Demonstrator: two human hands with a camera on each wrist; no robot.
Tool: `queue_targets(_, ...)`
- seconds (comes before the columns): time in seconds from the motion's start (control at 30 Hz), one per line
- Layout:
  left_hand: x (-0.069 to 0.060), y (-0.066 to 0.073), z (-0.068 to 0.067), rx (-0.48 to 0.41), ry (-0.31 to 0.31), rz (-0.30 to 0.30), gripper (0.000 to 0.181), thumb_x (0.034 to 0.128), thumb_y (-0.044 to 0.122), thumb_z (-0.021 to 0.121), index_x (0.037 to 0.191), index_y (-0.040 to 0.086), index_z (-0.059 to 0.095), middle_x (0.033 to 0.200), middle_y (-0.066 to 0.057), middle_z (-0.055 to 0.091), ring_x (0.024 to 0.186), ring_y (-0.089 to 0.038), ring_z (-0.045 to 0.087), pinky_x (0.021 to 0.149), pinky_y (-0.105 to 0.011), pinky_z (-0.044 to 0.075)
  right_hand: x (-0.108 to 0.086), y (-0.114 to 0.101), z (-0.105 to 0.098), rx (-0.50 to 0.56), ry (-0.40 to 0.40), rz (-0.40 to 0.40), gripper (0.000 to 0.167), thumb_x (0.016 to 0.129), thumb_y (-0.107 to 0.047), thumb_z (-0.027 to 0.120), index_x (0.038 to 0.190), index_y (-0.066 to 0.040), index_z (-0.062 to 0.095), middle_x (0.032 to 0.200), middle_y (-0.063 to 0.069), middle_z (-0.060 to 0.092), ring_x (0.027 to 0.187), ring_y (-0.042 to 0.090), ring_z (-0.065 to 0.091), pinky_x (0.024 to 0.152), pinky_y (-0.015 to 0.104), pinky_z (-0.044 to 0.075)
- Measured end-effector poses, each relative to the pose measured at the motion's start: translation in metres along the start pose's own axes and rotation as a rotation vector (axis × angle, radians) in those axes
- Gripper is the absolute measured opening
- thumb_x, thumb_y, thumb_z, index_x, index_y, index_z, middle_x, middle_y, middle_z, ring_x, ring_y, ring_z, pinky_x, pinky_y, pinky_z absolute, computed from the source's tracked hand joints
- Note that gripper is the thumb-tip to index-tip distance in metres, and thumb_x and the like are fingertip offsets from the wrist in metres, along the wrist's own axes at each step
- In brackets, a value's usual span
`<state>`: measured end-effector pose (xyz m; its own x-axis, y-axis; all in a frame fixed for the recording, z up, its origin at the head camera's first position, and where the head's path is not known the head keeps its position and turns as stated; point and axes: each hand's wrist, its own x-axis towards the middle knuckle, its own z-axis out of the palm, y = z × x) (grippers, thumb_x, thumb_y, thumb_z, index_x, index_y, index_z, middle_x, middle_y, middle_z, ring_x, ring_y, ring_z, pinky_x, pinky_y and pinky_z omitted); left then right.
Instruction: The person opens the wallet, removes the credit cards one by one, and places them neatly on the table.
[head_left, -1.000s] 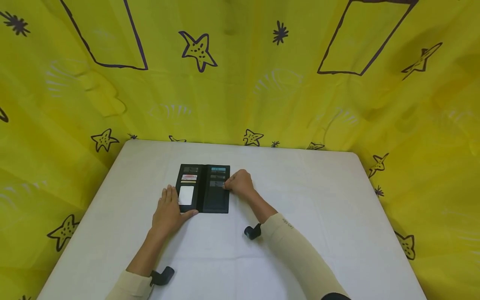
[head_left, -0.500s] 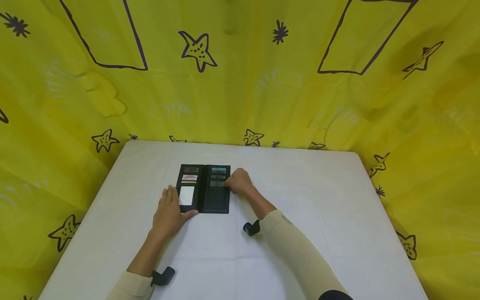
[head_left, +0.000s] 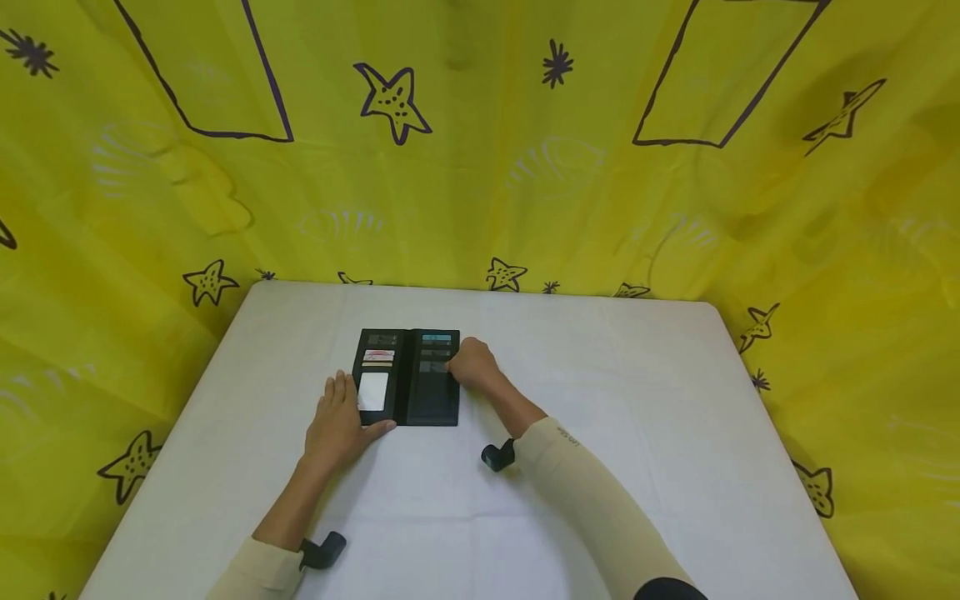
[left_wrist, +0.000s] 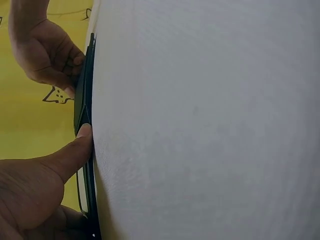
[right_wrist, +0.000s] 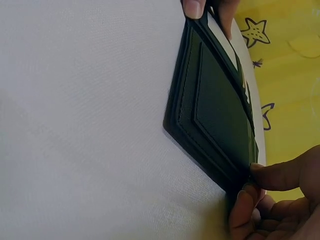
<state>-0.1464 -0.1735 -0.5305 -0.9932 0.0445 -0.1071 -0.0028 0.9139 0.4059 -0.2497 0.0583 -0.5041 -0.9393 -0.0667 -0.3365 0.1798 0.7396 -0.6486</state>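
A black long wallet (head_left: 433,404) lies unfolded on the table, with cards in slots on both panels. Its left panel has a white window pocket (head_left: 372,392). Flat along the left edge lies my left hand (head_left: 335,425), fingers straight, and its thumb (left_wrist: 80,145) presses the lower edge near the fold. At the right edge, by the card slots, my right hand (head_left: 477,367) pinches the wallet between thumb (right_wrist: 265,172) and curled index finger (right_wrist: 242,207). Whether a card is also in that pinch I cannot tell. A greyish card (head_left: 432,367) shows in the slot beside these fingertips.
The white-covered table (head_left: 600,392) reaches back to a yellow curtain (head_left: 465,183) with starfish drawings. Small black cameras are worn on the left wrist (head_left: 324,551) and the right wrist (head_left: 498,456).
My right hand has shifted slightly left, its fingertips staying at the wallet's right edge. My left hand and the wallet have hardly moved.
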Motion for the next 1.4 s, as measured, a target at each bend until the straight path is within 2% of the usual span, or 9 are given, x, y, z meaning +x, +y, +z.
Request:
queue_targets(0.27, 0.000, 0.000, 0.000, 0.016, -0.003, 0.003, 0.114, 0.0877, 0.042, 0.086, 0.154, -0.023, 0.020, 0.164, -0.040, 0.014, 0.153, -0.055, 0.012, 0.119, -0.066, 0.026, 0.000, -0.002, 0.000, 0.023, -0.006, 0.034, 0.022, 0.100, -0.010, 0.070, 0.109, 0.010, 0.065, 0.081, 0.011, 0.054, 0.072, 0.024, 0.054, 0.059, 0.032, 0.041)
queue_targets(0.53, 0.001, 0.001, 0.000, 0.016, -0.002, 0.002, 0.114, 0.0870, 0.043, 0.086, 0.154, -0.023, 0.021, 0.164, -0.040, 0.015, 0.153, -0.055, 0.013, 0.118, -0.066, 0.027, 0.003, -0.003, -0.002, 0.065, 0.013, 0.071, 0.020, 0.101, -0.009, 0.066, 0.088, 0.006, 0.066, 0.071, 0.008, 0.052, 0.059, 0.019, 0.051, 0.049, 0.026, 0.040)
queue_targets(0.77, 0.002, 0.001, 0.001, 0.012, 0.004, -0.005, 0.114, 0.0864, 0.043, 0.087, 0.155, -0.021, 0.022, 0.165, -0.038, 0.016, 0.154, -0.054, 0.014, 0.118, -0.066, 0.027, 0.006, -0.007, -0.006, 0.056, -0.030, 0.086, 0.017, 0.101, -0.006, 0.069, 0.098, 0.011, 0.067, 0.069, 0.009, 0.057, 0.055, 0.018, 0.055, 0.046, 0.024, 0.044)
queue_targets(0.93, 0.001, 0.000, 0.001, 0.024, -0.001, -0.013, 0.114, 0.0871, 0.043, 0.086, 0.156, -0.021, 0.021, 0.165, -0.038, 0.015, 0.154, -0.053, 0.012, 0.119, -0.064, 0.026, 0.008, -0.007, -0.005, 0.041, -0.030, 0.077, 0.018, 0.098, -0.005, 0.073, 0.097, 0.013, 0.069, 0.067, 0.009, 0.059, 0.053, 0.017, 0.056, 0.044, 0.023, 0.045)
queue_targets(1.13, 0.000, 0.000, 0.001, 0.020, 0.003, -0.010, 0.114, 0.0867, 0.043, 0.086, 0.155, -0.021, 0.022, 0.165, -0.038, 0.016, 0.154, -0.054, 0.013, 0.118, -0.065, 0.026, 0.009, -0.006, -0.005, 0.074, -0.020, 0.077, 0.020, 0.096, -0.005, 0.076, 0.097, 0.013, 0.069, 0.067, 0.011, 0.066, 0.053, 0.016, 0.061, 0.044, 0.022, 0.049)
queue_targets(1.3, -0.001, 0.001, 0.000, 0.017, 0.005, -0.008, 0.114, 0.0866, 0.043, 0.086, 0.155, -0.022, 0.022, 0.165, -0.038, 0.016, 0.154, -0.054, 0.013, 0.119, -0.065, 0.026, 0.008, -0.005, -0.005, 0.078, -0.002, 0.066, 0.030, 0.091, -0.012, 0.084, 0.101, 0.012, 0.069, 0.066, 0.009, 0.064, 0.050, 0.016, 0.060, 0.045, 0.022, 0.046)
queue_targets(1.4, -0.002, 0.001, -0.001, 0.017, 0.006, -0.008, 0.114, 0.0868, 0.042, 0.086, 0.155, -0.022, 0.022, 0.165, -0.038, 0.016, 0.154, -0.054, 0.012, 0.119, -0.065, 0.026, 0.008, -0.003, -0.004, 0.075, 0.011, 0.057, 0.032, 0.088, -0.015, 0.088, 0.096, 0.010, 0.070, 0.065, 0.008, 0.063, 0.050, 0.016, 0.057, 0.046, 0.024, 0.043)
